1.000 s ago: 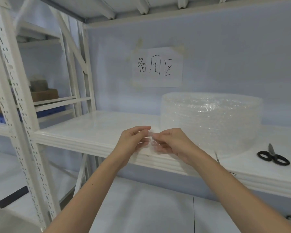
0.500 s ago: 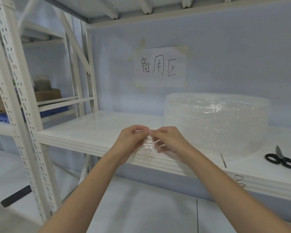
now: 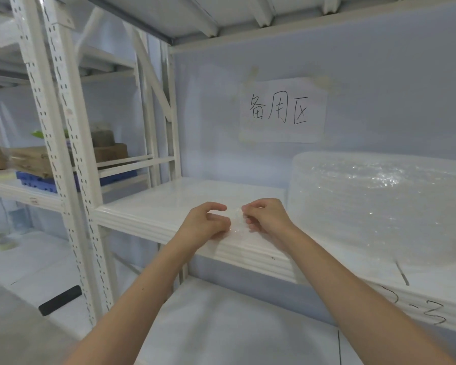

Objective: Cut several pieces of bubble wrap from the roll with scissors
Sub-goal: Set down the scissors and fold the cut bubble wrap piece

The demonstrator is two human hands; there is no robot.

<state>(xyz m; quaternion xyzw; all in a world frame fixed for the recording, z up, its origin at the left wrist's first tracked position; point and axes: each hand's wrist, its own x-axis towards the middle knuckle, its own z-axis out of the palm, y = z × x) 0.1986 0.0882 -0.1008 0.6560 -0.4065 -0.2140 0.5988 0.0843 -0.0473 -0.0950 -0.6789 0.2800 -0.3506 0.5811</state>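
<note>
Your left hand [image 3: 204, 223] and right hand [image 3: 267, 218] each pinch a small clear bubble wrap piece [image 3: 237, 222] over the white shelf [image 3: 153, 206], beside the large clear bubble wrap roll [image 3: 379, 206].

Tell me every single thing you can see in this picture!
bubble wrap roll: one, clear, lying on the white shelf at the right
small bubble wrap piece: one, clear, held between both hands
shelf: one, white, under the roll
paper sign: one, white with black handwriting, taped to the wall above the roll
cardboard boxes: several, brown, on the far left shelf
tray: one, blue, under those boxes
flat bar: one, black, on the floor at the left
left hand: one, pinching the small piece
right hand: one, pinching the small piece
</note>
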